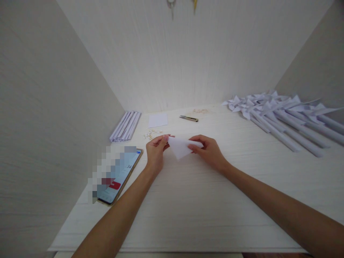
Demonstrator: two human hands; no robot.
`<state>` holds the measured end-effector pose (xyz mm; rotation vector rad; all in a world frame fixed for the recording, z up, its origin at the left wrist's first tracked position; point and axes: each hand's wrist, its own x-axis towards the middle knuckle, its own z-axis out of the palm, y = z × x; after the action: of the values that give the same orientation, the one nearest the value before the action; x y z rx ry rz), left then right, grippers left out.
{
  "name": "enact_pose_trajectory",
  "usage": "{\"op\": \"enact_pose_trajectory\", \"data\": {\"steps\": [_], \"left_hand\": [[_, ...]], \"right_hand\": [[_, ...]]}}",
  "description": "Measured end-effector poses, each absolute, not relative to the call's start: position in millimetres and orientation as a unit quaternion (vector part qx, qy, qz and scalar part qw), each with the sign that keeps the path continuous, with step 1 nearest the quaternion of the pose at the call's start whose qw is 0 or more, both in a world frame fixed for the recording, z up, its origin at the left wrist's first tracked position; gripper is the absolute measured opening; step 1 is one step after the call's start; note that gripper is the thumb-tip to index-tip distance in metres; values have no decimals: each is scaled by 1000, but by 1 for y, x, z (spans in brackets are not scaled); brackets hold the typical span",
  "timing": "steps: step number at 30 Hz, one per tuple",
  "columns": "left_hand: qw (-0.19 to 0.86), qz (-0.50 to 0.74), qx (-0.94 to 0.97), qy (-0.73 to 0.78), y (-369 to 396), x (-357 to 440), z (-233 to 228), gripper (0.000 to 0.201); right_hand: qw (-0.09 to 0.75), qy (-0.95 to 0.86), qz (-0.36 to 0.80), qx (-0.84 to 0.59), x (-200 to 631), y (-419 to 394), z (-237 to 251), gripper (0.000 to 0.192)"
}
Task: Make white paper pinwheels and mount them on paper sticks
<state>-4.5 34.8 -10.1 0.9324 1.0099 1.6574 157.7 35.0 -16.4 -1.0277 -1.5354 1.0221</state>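
Both hands, left hand [155,150] and right hand [208,150], pinching folded paper [180,147] mid-desk [188,215]; finished pinwheels [279,114] piled right edge, rolled sticks [125,126] left unused.

paper [180,147] | white, folded into a triangle | held just above desk, point toward viewer

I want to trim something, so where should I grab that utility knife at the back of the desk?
Take the utility knife by the middle of its slim handle, coming from above. It lies flat and clear of the paper sheet, so fingers can pinch its long sides.
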Motion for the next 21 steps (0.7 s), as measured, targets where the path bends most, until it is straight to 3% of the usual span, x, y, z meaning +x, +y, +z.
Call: {"op": "enact_pose_trajectory", "data": {"steps": [8, 16, 21], "left_hand": [[527, 690, 307, 390, 35, -1, -10, 18], [542, 689, 277, 394, 34, -2, -8, 15], [546, 690, 270, 391, 34, -1, -9, 15]], "right_hand": [[595, -535, 466, -379, 159, 37, -11, 22], [621, -527, 471, -338, 158, 34, -11, 29], [630, -529, 444, -355, 158, 35, -13, 24]]}}
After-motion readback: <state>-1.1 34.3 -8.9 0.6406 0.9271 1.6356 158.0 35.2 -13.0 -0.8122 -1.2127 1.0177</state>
